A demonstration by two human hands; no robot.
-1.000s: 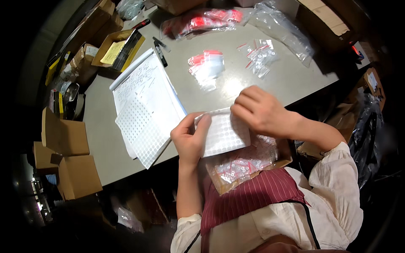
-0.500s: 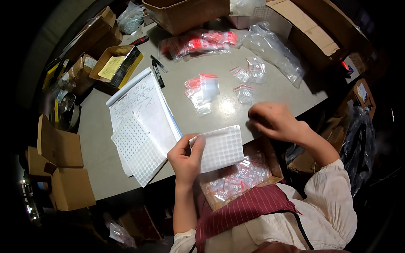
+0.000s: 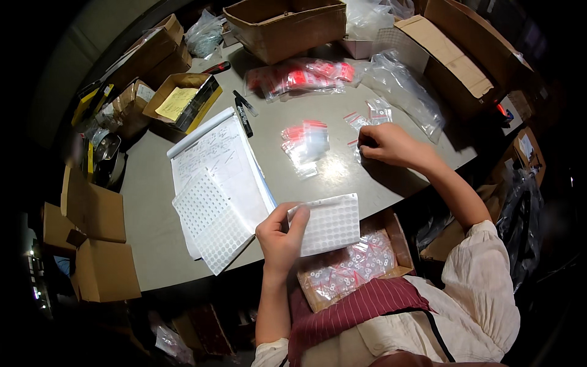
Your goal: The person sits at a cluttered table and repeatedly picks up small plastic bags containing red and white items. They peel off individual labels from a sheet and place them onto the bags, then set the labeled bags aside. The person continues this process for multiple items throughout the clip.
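Observation:
My left hand (image 3: 282, 235) grips a white sheet of round stickers (image 3: 333, 225) by its left edge, thumb on top. The sheet is held at the table's front edge, above an open box (image 3: 400, 241) of small zip bags with white rings (image 3: 351, 269). My right hand (image 3: 388, 145) is over the table to the right, its fingers pinched at a small zip bag (image 3: 354, 148); the hand covers most of that bag. Just beyond lie several more small zip bags (image 3: 379, 110) with rings inside. Left of them is a fanned pile of flat, red-topped zip bags (image 3: 307, 144).
A notepad (image 3: 211, 150) with handwriting lies left, a second sticker sheet (image 3: 214, 220) on it. Markers (image 3: 243, 116) rest beside it. Red-printed bag packs (image 3: 299, 76), a clear plastic bag (image 3: 403, 85) and a cardboard box (image 3: 287, 30) stand along the back. Open cartons (image 3: 101, 244) flank the left edge.
My right hand has moved forward and left from the table's right edge to the small zip bag. My left hand still holds the sticker sheet. The view has shifted slightly.

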